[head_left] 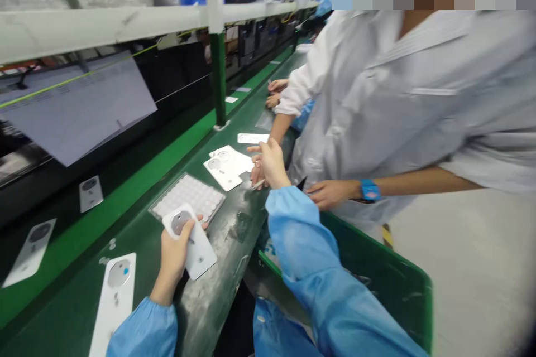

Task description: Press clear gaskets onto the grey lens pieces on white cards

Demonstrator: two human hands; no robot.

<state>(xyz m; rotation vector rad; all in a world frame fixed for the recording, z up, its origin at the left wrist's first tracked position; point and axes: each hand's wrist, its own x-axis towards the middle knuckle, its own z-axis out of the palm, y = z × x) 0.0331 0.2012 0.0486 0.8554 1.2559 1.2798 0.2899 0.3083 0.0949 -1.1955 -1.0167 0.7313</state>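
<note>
While your left hand (176,248) has the white panel (203,254) pinched, thumb on the upper face beside the shiny disc (180,222) and fingertips showing past the far edge, the piece sits tilted over the near side of the table (209,304), overlapping the corner of the tray (188,196) in your view; you cannot tell from here whether it touches the tray. Your right hand (274,166) reaches across to a co-worker's hand (256,172), one finger stretched out and the others partly curled; whether it has hold of anything is hidden. Beyond the tray, more panels lie overlapping in a pile (224,170), and a loose panel (113,304) with a blue dot lies to the left of your left sleeve (144,329). Your panel looks thin, light and stiff, so it should need little force and is unlikely to sag. Its face seems smooth and may slip if you hold it too loosely, and the disc looks likely to mark or scratch. You would probably do best to take it by the long edges, or the plain stretch below the disc, keeping your thumb off the shiny part.
</note>
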